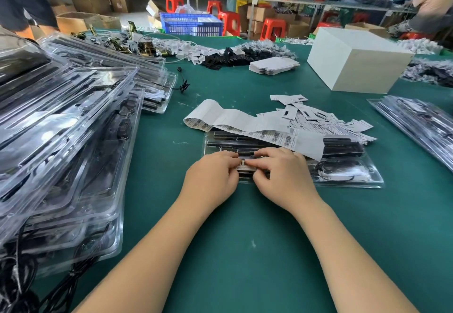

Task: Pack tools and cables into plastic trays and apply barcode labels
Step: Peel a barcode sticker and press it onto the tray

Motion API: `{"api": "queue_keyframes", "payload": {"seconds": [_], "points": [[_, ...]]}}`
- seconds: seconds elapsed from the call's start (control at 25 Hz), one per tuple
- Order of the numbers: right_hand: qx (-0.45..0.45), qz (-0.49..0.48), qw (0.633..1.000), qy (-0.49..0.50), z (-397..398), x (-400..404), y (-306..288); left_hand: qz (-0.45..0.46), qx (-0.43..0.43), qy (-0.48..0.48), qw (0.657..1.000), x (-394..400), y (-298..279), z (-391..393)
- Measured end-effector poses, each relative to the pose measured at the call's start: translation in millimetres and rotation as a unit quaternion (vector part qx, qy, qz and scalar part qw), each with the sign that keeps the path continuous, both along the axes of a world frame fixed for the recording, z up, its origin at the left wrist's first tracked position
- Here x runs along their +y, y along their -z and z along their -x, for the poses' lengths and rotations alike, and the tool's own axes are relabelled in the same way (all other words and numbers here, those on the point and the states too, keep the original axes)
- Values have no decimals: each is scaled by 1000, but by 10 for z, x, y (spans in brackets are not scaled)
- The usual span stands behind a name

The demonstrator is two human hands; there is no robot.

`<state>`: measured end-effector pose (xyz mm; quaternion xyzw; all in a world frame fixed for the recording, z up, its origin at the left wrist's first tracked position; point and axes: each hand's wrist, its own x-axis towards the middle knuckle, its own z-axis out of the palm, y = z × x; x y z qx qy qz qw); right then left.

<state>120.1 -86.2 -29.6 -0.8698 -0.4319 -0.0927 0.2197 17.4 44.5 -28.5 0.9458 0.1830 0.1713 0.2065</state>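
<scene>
Both hands meet at frame centre over the near left end of a clear plastic tray (343,180) lying flat on the green table (245,239). A small barcode label (245,164) sits between them, right on the tray's top. Left hand (212,174): fingers curled, tips pinching the label's left end. Right hand (284,169): fingers curled, thumb and fingertips on the label's right end. Can't tell if the label is already stuck down. The tray holds black tools and a coiled black cable (328,170) at its right end. A label strip (245,122) drapes across the tray's far edge, just above the hands. Loose paper tags (318,119) are heaped behind it. Packed trays (73,129) are stacked at frame left, a white box (355,60) upper right.
</scene>
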Motion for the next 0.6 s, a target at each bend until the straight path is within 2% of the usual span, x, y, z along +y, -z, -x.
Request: {"api": "queue_keyframes", "payload": {"seconds": [0.2, 0.4, 0.48, 0.6], "points": [[9, 60, 998, -34, -119, -121, -21, -39, 13, 7, 999, -5, 71, -6], [9, 53, 998, -27, -144, -124, -19, -3, 49, 19, 999, 104, 98, 7], [28, 50, 998, -28, -145, -129, -19, 22, 39, 40, 998, 141, 93, 16], [72, 66, 995, -19, -167, -146, -75, 1, 1, 58, 998, 151, 85, 21]]}}
